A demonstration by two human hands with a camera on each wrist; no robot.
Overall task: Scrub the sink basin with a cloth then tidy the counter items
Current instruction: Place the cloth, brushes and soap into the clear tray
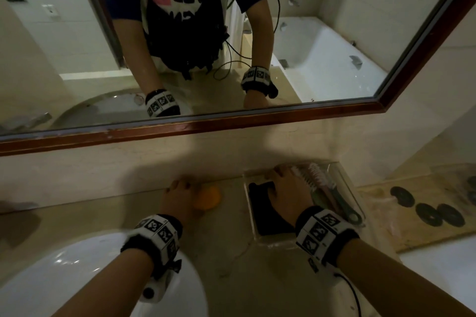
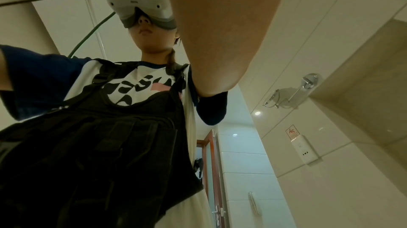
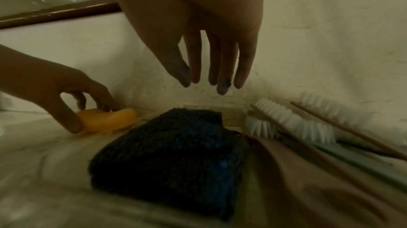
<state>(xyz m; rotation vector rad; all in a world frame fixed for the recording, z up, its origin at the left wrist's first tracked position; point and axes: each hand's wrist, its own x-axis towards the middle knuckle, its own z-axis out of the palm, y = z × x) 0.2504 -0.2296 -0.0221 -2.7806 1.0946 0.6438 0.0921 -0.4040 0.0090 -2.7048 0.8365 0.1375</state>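
A folded dark cloth [image 1: 260, 211] [image 3: 171, 153] lies in a clear tray [image 1: 346, 188] on the counter, right of the white sink basin [image 1: 64, 273]. My right hand [image 1: 283, 183] [image 3: 204, 78] hovers over the cloth's far end with straight fingers, holding nothing. White-bristled brushes [image 1: 319, 180] [image 3: 293, 124] lie in the tray beside the cloth. Against the back wall, left of the tray, my left hand [image 1: 177, 194] [image 3: 88, 115] pinches an orange soap bar [image 1: 210, 198] [image 3: 110, 120] between thumb and fingers. The left wrist view shows only my forearm, body and the wall.
A wooden board [image 1: 401, 224] with several dark discs [image 1: 427, 213] lies at the right of the counter. The mirror's brown frame [image 1: 231, 123] runs above the backsplash. The basin rim curves close under my left wrist.
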